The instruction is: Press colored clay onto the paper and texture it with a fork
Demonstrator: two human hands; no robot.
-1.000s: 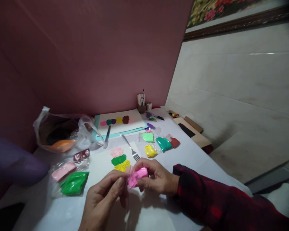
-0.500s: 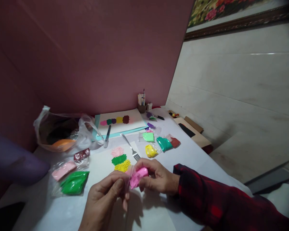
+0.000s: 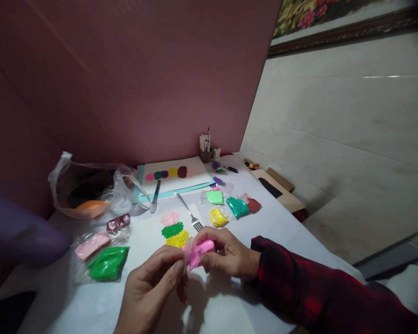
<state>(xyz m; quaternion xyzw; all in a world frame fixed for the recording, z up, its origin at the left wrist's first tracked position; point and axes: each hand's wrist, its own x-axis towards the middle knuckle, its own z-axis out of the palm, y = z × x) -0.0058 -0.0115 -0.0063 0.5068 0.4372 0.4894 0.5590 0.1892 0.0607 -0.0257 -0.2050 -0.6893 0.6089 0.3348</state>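
Observation:
A lump of bright pink modelling clay [image 3: 199, 253] is pinched between the thumb and fingers of my right hand [image 3: 226, 253]. My left hand [image 3: 160, 278] grips the clear plastic bag [image 3: 187, 260] at the clay's left side. Both hands are above a white sheet of paper [image 3: 142, 236]. On that sheet, just beyond my fingers, are textured patches of light pink clay [image 3: 170, 218], green clay [image 3: 172, 230] and yellow clay [image 3: 177, 239]. A fork [image 3: 190, 212] lies beyond my right hand, tines towards me.
Bagged clays lie left, including a green one [image 3: 107, 264], and right, including a teal one [image 3: 238, 207]. A plastic carrier bag [image 3: 61, 185] stands back left. Behind are a marker [image 3: 155, 197], a sheet with coloured patches [image 3: 198, 167] and a brush cup [image 3: 205, 155].
My left fingers have shifted slightly on the plastic bag and curled in more. The pink clay is turned a little in my right hand. Everything else stays in place.

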